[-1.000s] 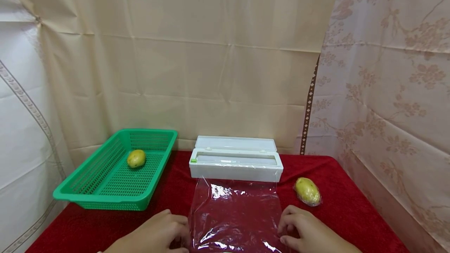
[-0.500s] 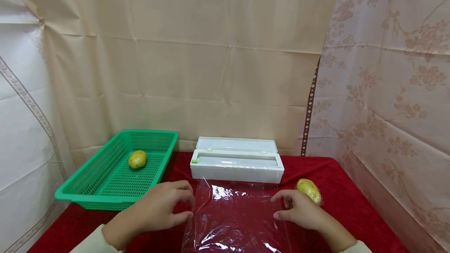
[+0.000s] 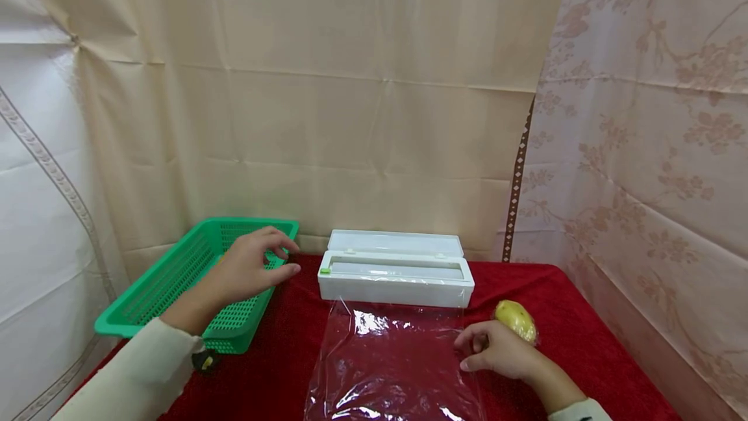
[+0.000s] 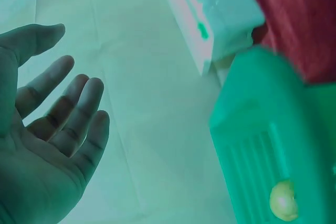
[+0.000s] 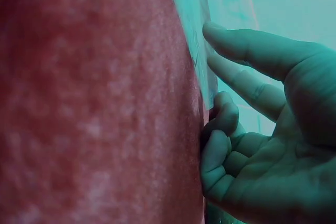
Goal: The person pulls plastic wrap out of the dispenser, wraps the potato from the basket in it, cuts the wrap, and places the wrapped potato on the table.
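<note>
My left hand hovers over the green basket, fingers apart and holding nothing. It covers most of the yellow potato inside; the left wrist view shows that potato beyond the basket's rim. My right hand rests low at the right edge of the clear cling film, its fingers loosely bent around nothing. The film lies spread over the red cloth and runs up to the white cling film dispenser, whose lid stands raised. Just behind my right hand lies a film-wrapped potato.
A red cloth covers the table. Beige curtain hangs close behind the dispenser and basket, and a patterned curtain closes off the right side. A small green slider sits at the dispenser's left end.
My left hand has left the film's left edge and moved up and left over the basket. My right hand has lifted slightly from the front and stays by the film's right edge.
</note>
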{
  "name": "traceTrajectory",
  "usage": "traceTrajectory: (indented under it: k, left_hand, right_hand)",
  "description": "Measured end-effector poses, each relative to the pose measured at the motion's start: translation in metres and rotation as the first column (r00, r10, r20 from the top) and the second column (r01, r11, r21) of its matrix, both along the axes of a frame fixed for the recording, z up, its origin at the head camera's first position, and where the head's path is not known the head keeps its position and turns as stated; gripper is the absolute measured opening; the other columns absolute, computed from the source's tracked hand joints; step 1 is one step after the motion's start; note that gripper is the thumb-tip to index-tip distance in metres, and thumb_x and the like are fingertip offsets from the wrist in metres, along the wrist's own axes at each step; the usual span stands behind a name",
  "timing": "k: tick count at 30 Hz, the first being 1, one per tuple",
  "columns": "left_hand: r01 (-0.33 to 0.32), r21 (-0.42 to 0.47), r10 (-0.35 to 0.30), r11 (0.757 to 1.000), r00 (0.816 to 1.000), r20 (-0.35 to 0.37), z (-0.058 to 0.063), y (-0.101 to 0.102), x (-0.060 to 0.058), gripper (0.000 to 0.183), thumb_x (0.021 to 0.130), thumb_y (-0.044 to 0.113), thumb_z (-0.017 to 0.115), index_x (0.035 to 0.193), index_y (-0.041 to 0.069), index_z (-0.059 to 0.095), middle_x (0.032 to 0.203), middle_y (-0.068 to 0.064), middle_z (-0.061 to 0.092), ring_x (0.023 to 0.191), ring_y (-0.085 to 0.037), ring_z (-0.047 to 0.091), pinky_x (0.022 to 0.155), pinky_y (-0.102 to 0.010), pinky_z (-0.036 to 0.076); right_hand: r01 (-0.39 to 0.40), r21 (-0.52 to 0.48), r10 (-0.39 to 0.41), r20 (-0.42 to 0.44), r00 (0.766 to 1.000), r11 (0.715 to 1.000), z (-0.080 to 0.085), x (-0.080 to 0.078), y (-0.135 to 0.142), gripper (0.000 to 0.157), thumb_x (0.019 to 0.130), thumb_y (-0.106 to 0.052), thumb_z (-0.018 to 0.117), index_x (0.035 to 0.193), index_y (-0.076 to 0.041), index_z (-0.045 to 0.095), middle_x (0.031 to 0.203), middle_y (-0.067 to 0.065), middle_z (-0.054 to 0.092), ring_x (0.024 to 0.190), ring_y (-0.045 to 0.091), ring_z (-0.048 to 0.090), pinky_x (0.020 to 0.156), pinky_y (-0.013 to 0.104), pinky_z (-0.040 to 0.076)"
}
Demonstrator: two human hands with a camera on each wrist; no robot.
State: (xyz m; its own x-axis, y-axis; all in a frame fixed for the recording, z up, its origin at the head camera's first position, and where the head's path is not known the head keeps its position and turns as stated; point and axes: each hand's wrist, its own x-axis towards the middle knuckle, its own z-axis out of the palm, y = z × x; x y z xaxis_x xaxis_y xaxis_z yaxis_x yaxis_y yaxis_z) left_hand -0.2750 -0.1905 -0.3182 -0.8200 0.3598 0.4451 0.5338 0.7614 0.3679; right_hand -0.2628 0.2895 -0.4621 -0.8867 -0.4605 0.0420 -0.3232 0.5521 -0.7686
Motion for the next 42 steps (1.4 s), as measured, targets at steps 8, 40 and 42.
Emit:
traceTrajectory:
  k: [8, 40, 42]
  left_hand:
    - [-0.103, 0.131, 0.088, 0.986, 0.99, 0.112, 0.013, -0.031, -0.034, 0.035, 0.096, 0.035, 0.074, 0.122, 0.012, 0.07, 0.127, -0.013, 0.067, 0.109, -0.03, 0.069, 0.081, -0.041, 0.057]
    - [-0.329, -0.138, 0.356, 0.934, 0.877, 0.323, -0.06, -0.133, -0.097, 0.07, 0.095, 0.031, 0.071, 0.144, -0.013, 0.047, 0.142, -0.04, 0.05, 0.126, -0.06, 0.049, 0.1, -0.068, 0.046]
    - [-0.315, -0.166, 0.355, 0.934, 0.864, 0.357, -0.061, -0.136, -0.096, 0.075, 0.095, 0.034, 0.07, 0.147, -0.013, 0.043, 0.144, -0.041, 0.048, 0.127, -0.061, 0.048, 0.101, -0.068, 0.045]
  right_hand:
    - [0.007, -0.017, -0.006, 0.059, 0.998, 1.0, -0.003, 0.001, 0.005, 0.034, 0.076, -0.016, 0.089, 0.107, -0.008, 0.077, 0.081, 0.004, 0.058, 0.074, 0.008, 0.052, 0.061, 0.023, 0.044]
    - [0.005, -0.054, -0.002, 0.058, 0.998, 0.999, -0.005, 0.002, 0.007, 0.035, 0.078, -0.015, 0.088, 0.109, -0.007, 0.076, 0.086, 0.008, 0.061, 0.077, 0.009, 0.054, 0.063, 0.023, 0.046]
    - [0.0, -0.052, 0.002, 0.054, 0.999, 0.999, -0.004, 0.002, 0.006, 0.035, 0.077, -0.014, 0.088, 0.109, -0.006, 0.076, 0.086, 0.009, 0.061, 0.077, 0.009, 0.054, 0.063, 0.023, 0.046]
